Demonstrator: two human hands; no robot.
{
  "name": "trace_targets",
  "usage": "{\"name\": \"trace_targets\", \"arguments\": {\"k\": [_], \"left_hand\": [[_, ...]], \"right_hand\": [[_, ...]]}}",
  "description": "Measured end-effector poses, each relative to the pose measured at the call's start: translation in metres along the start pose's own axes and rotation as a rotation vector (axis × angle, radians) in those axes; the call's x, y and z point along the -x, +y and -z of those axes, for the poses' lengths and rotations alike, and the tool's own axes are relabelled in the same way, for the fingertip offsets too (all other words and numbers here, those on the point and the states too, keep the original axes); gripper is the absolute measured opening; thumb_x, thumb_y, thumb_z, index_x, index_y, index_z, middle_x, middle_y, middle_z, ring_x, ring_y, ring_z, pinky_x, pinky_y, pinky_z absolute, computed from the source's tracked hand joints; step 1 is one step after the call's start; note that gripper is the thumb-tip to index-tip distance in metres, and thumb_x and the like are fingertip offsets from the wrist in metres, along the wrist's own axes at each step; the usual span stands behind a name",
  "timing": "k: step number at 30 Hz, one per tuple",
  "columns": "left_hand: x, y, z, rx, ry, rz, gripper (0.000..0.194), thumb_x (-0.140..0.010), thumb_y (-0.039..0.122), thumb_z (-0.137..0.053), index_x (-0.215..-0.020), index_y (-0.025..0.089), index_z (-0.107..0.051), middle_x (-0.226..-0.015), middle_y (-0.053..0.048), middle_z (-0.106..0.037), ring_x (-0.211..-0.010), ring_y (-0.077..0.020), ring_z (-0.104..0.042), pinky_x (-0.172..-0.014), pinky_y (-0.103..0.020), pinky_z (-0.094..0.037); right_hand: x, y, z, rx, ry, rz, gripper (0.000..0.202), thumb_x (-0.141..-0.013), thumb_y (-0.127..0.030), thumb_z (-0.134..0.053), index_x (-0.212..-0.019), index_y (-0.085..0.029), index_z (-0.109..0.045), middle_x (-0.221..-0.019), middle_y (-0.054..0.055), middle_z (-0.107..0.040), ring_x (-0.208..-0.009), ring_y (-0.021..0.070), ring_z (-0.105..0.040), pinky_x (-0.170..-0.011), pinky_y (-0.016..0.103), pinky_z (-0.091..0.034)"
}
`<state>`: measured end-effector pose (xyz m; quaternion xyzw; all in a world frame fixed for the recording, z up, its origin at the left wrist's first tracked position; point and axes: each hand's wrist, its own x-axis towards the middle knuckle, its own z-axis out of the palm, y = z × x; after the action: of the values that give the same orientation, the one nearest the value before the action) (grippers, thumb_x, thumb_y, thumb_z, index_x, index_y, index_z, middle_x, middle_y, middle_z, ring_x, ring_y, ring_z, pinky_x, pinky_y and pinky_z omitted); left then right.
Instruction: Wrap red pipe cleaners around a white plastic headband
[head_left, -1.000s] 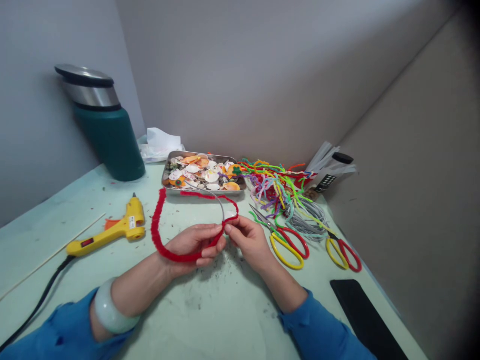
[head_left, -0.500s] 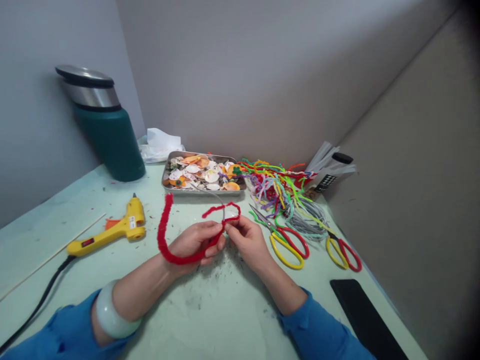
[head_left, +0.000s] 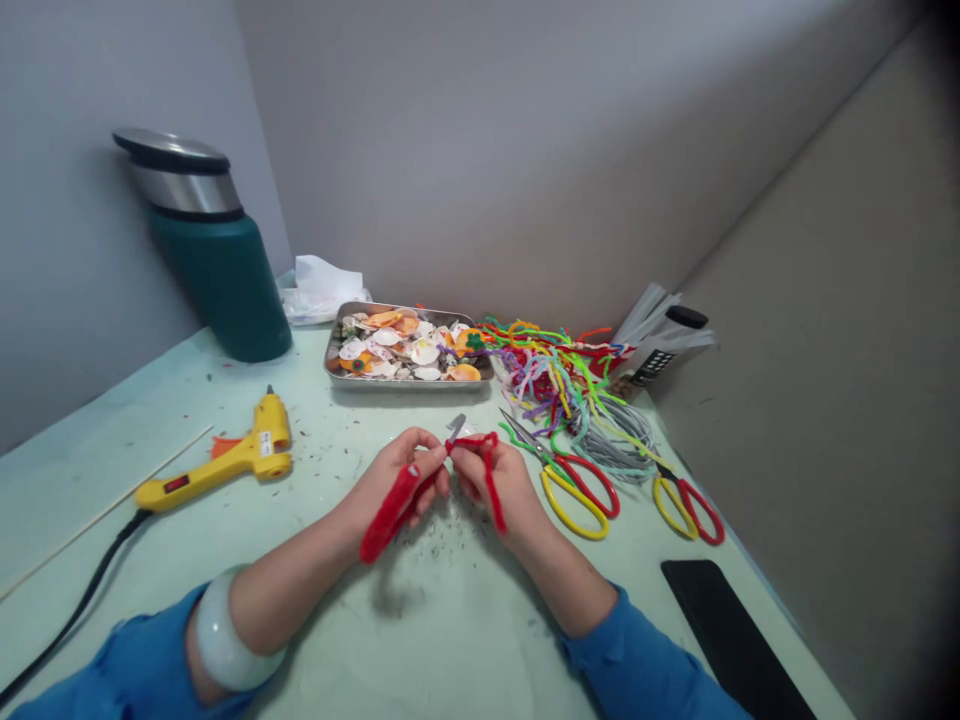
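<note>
Red pipe cleaner (head_left: 388,515) runs between my two hands, held up over the middle of the table. My left hand (head_left: 405,475) pinches it between thumb and fingers, with a thick bent length looping back toward the wrist. Close beside it, my right hand (head_left: 491,480) pinches the same red strand, and a thinner end hangs over the back of that hand. A grey stem (head_left: 456,425) pokes up between the fingertips where the red strand meets it; its lower part is hidden by the fingers.
Behind the hands stands a metal tray (head_left: 409,385) of shells. Left are a yellow glue gun (head_left: 255,450), a thin stick (head_left: 112,510) and a green bottle (head_left: 217,280). Right lie coloured pipe cleaners (head_left: 555,370), scissors (head_left: 577,490), a second pair (head_left: 686,505) and a black flat object (head_left: 720,625).
The red pipe cleaner has turned: its thick end swung down toward me, and its thin end flipped over my right hand. The grey stem now points away and looks shorter.
</note>
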<state>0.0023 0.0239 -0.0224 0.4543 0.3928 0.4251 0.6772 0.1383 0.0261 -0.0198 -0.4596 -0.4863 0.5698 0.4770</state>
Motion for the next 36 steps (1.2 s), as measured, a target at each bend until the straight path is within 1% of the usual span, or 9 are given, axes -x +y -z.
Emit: {"name": "trace_targets", "arguments": {"k": [5,10,12,16,19,22,28,32,36], "left_hand": [[0.0,-0.001,0.002,-0.06,0.037,-0.024,0.023,-0.08,0.04,-0.057,-0.083,0.02,-0.045,-0.052,0.005,-0.059,-0.03,-0.0052,-0.039,-0.03,-0.014,-0.032],[0.001,0.001,0.0,-0.118,0.113,-0.061,0.021,-0.08,0.036,-0.059,-0.082,0.02,-0.046,-0.052,0.005,-0.059,-0.031,-0.0046,-0.04,-0.032,-0.014,-0.031],[0.002,0.003,-0.001,-0.082,0.104,-0.043,0.022,-0.08,0.038,-0.058,-0.083,0.02,-0.046,-0.053,0.006,-0.059,-0.031,-0.005,-0.039,-0.031,-0.014,-0.031],[0.003,0.01,-0.002,0.046,-0.023,0.049,0.025,-0.078,0.039,-0.059,-0.08,0.018,-0.046,-0.051,0.004,-0.056,-0.03,-0.0056,-0.037,-0.028,-0.015,-0.03],[0.005,0.015,0.001,0.189,-0.148,0.108,0.02,-0.081,0.034,-0.057,-0.08,0.016,-0.05,-0.055,0.002,-0.056,-0.032,-0.0048,-0.037,-0.028,-0.015,-0.03],[0.007,0.016,0.005,0.302,-0.264,0.144,0.015,-0.085,0.03,-0.052,-0.081,0.015,-0.052,-0.06,0.001,-0.056,-0.034,-0.0035,-0.034,-0.029,-0.014,-0.031],[0.01,0.018,0.006,0.373,-0.385,0.228,0.017,-0.089,0.025,-0.043,-0.085,0.014,-0.054,-0.051,0.002,-0.052,-0.03,-0.0037,-0.031,-0.028,-0.014,-0.03],[0.012,0.021,0.005,0.413,-0.413,0.235,0.019,-0.091,0.023,-0.04,-0.083,0.014,-0.054,-0.051,0.002,-0.053,-0.029,-0.0032,-0.03,-0.027,-0.013,-0.029],[0.012,0.021,0.006,0.442,-0.423,0.226,0.019,-0.09,0.021,-0.04,-0.081,0.013,-0.054,-0.056,0.001,-0.054,-0.03,-0.0019,-0.029,-0.027,-0.012,-0.028]], "right_hand": [[0.004,-0.004,-0.002,-0.097,0.012,-0.039,0.022,-0.069,-0.032,-0.067,-0.063,-0.015,-0.054,-0.043,-0.008,-0.041,-0.038,0.0048,-0.028,-0.038,0.02,-0.018],[0.005,-0.003,-0.004,-0.214,-0.048,-0.12,0.027,-0.069,-0.033,-0.068,-0.058,-0.016,-0.049,-0.042,-0.007,-0.04,-0.037,0.0041,-0.027,-0.037,0.02,-0.015],[0.005,-0.002,-0.003,-0.223,-0.07,-0.127,0.026,-0.07,-0.033,-0.067,-0.059,-0.016,-0.05,-0.042,-0.007,-0.041,-0.036,0.0043,-0.028,-0.037,0.019,-0.016],[0.003,-0.001,0.0,-0.163,-0.057,-0.05,0.018,-0.072,-0.032,-0.064,-0.073,-0.015,-0.058,-0.047,-0.006,-0.047,-0.038,0.0048,-0.031,-0.039,0.019,-0.019],[0.001,-0.002,0.003,-0.056,-0.033,0.071,0.016,-0.071,-0.031,-0.066,-0.074,-0.015,-0.062,-0.053,-0.005,-0.051,-0.043,0.0056,-0.035,-0.041,0.019,-0.024],[0.001,-0.003,0.004,-0.023,-0.048,0.122,0.014,-0.071,-0.03,-0.066,-0.075,-0.016,-0.064,-0.057,-0.004,-0.053,-0.047,0.0068,-0.038,-0.044,0.02,-0.028],[0.003,-0.002,0.004,-0.059,-0.107,0.089,0.017,-0.072,-0.032,-0.066,-0.076,-0.016,-0.065,-0.059,-0.002,-0.054,-0.048,0.0065,-0.039,-0.044,0.019,-0.029],[0.005,-0.004,0.005,-0.126,-0.166,0.034,0.019,-0.072,-0.033,-0.067,-0.078,-0.015,-0.065,-0.054,-0.003,-0.053,-0.044,0.0056,-0.038,-0.042,0.019,-0.026],[0.005,-0.006,0.008,-0.178,-0.185,-0.008,0.017,-0.071,-0.031,-0.069,-0.078,-0.015,-0.066,-0.054,-0.004,-0.051,-0.044,0.0049,-0.038,-0.041,0.018,-0.024]]}}
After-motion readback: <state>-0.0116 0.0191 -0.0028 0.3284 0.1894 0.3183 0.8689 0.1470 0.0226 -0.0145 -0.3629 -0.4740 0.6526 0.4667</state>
